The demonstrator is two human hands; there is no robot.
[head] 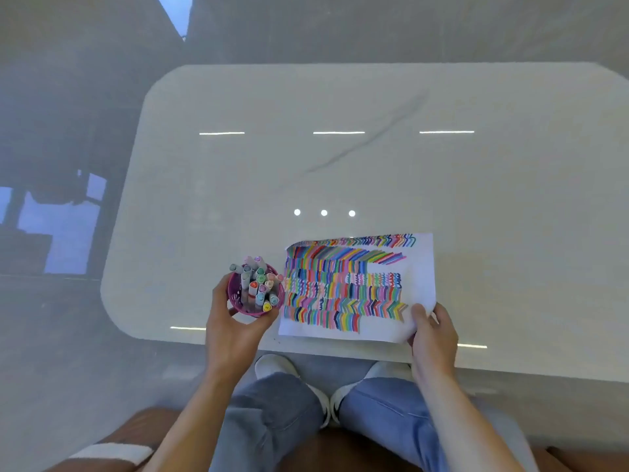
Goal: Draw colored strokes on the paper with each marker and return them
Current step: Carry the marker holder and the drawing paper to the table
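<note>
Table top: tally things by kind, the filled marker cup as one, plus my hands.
Pink round cup of capped markers: 1
White paper sheet with coloured strokes: 1
Hands (left hand on cup, right hand on paper): 2
Total: 4
</note>
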